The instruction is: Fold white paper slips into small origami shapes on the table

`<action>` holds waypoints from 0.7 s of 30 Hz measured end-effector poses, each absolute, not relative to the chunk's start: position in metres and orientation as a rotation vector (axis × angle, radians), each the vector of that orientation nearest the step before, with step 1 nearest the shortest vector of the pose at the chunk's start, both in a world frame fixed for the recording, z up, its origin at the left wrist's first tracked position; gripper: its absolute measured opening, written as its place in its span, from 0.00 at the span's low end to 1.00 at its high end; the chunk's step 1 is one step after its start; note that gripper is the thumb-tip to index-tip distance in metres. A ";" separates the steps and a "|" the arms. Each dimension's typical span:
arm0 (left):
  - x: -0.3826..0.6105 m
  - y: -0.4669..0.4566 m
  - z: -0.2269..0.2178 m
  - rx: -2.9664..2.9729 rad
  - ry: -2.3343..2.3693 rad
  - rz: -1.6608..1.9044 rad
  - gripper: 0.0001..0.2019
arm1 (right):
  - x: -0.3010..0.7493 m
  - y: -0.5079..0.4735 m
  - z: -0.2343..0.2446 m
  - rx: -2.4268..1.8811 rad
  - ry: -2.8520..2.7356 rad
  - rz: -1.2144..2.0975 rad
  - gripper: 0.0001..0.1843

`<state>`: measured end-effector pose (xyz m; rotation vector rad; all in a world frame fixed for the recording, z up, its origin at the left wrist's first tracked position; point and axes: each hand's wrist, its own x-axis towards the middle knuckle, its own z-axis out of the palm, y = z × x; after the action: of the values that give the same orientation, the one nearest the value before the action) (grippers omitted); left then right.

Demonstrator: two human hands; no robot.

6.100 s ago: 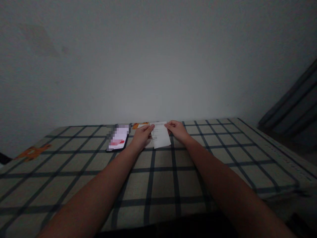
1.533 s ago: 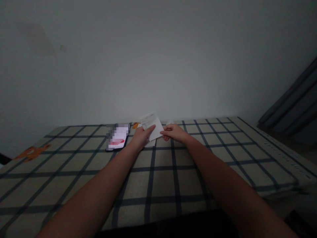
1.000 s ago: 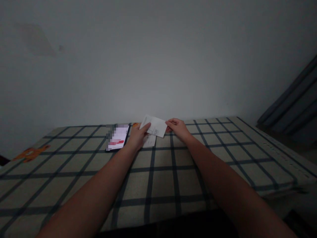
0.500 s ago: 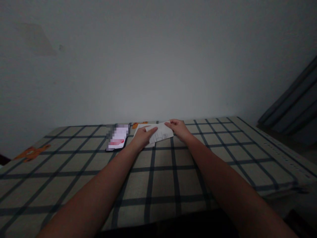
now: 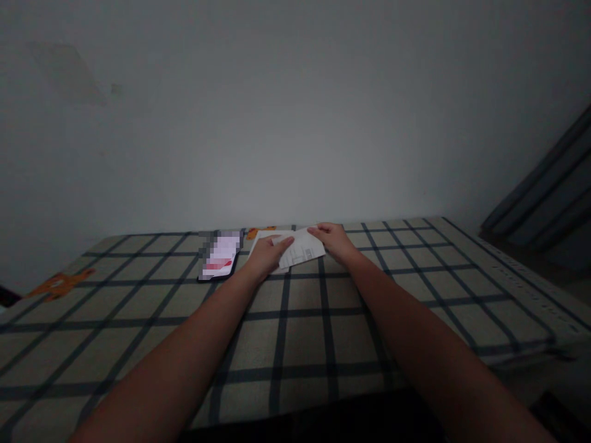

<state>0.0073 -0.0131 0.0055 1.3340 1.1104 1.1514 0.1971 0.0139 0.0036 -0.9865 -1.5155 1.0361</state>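
Observation:
A white sheet of paper (image 5: 302, 249) with faint print on it is held between my two hands, tilted just above the checked tablecloth. My left hand (image 5: 266, 257) pinches its left side, thumb on top and fingers beneath. At the upper right corner, my right hand (image 5: 331, 239) grips the sheet between thumb and fingers. Another white part of paper shows behind my left hand; whether it is a fold or a second sheet I cannot tell. To the left lies a phone (image 5: 220, 261) with its screen lit and blurred out.
The checked cloth (image 5: 305, 326) covers the table, with orange printed figures (image 5: 60, 285) at the left. A pale wall (image 5: 295, 123) rises right behind the table. Dark folded fabric (image 5: 549, 191) hangs at the right.
The paper's lower edge has dipped slightly toward me. Both hands keep their grip in nearly the same place, and the phone has not moved.

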 end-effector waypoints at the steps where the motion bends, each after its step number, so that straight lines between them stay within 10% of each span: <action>1: 0.007 -0.013 0.006 1.349 1.113 1.143 0.22 | 0.197 0.014 0.004 -0.988 -1.509 1.043 0.20; 21: 0.004 -0.015 0.004 1.722 1.058 0.819 0.20 | 0.194 0.006 0.008 -0.997 -1.685 1.020 0.18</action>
<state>0.0035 -0.0149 0.0037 1.7224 1.0582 0.8191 0.1943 0.0062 0.0080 -0.9971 -1.6850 1.0198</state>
